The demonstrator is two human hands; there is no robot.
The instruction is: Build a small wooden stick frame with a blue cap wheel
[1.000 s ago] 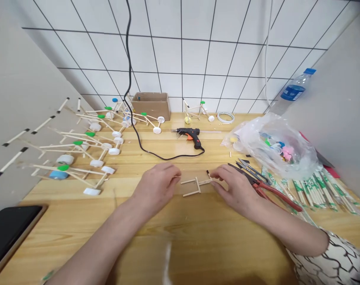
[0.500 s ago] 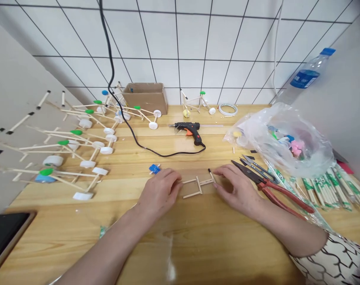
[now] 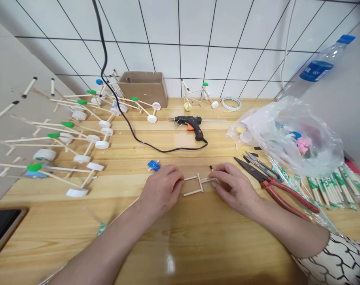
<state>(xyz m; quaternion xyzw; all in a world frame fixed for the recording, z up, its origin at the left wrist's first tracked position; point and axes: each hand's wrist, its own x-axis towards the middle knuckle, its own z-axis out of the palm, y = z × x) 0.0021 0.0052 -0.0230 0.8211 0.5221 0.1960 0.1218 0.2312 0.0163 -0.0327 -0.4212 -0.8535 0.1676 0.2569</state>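
Note:
A small frame of glued wooden sticks [image 3: 197, 185] lies flat on the wooden table [image 3: 198, 237] between my hands. My left hand [image 3: 161, 189] rests on the table with its fingertips pinched on the frame's left stick ends. My right hand [image 3: 234, 186] presses its curled fingers on the frame's right end, beside a short black-tipped stick [image 3: 211, 169]. A small blue piece on a stick [image 3: 153, 165] sits just beyond my left hand.
A black and orange glue gun [image 3: 190, 123] with its cord lies behind. Red-handled pliers [image 3: 279, 190] and snips [image 3: 261, 162] lie to the right, by a plastic bag [image 3: 292, 136] and wrapped chopsticks [image 3: 331, 190]. Several stick models [image 3: 79, 134] stand left, a cardboard box [image 3: 144, 87] at the back, a phone [image 3: 2, 227] at the near left.
Both hands have stayed on the stick frame with only slight shifts. The view has drifted, and the blue piece beyond my left hand has come into sight.

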